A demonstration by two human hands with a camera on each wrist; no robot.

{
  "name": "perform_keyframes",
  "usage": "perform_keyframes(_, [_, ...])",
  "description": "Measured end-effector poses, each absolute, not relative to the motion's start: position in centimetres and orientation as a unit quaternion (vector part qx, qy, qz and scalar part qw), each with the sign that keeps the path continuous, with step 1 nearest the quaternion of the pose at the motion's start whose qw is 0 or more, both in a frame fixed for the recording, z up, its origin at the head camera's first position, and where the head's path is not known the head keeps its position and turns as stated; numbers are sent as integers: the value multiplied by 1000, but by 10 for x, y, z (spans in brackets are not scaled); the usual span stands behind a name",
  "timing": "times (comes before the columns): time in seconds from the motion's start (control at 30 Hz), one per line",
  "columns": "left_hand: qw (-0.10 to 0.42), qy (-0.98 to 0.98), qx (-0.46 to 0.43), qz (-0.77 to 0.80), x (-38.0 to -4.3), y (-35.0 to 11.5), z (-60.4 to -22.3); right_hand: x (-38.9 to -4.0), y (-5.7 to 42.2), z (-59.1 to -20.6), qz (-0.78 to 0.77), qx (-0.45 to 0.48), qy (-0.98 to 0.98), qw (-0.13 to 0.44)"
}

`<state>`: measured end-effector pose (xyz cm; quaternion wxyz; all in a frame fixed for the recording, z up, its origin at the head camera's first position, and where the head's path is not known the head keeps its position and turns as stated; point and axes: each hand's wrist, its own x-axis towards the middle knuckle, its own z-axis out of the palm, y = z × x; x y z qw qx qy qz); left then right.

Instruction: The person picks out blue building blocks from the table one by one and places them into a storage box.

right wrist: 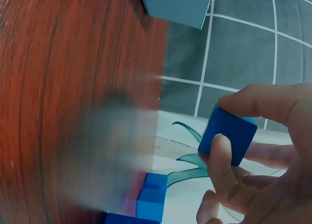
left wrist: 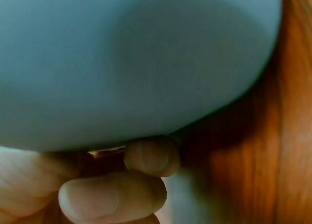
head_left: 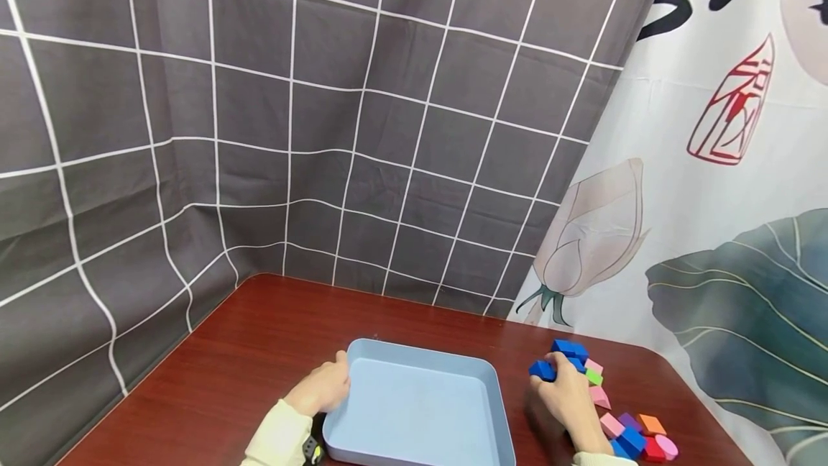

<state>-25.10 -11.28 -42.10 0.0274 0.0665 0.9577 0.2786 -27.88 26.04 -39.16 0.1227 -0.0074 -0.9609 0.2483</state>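
My left hand is at the left side of a light blue rectangular tray and grips its edge. The left wrist view shows curled fingers against the tray's outer wall. My right hand is beyond the tray's right side, over the wooden table. It pinches a blue block between thumb and fingers, with the block raised off the tabletop in the right wrist view. Other blue blocks lie just past that hand.
Pink blocks and a green block lie right of the right hand. Nearer the front right is a group with an orange block, a purple block, a red block and a pink round block. Curtains hang behind the table.
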Motion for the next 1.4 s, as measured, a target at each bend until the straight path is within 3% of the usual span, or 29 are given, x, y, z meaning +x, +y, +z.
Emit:
perform_keyframes(0.73, [14, 960, 71, 271, -247, -113, -418, -278, 238, -387, 307, 49, -938, 153])
perform_keyframes(1.4, [33, 961, 65, 268, -249, -113, -418, -275, 216, -387, 330, 65, -934, 120])
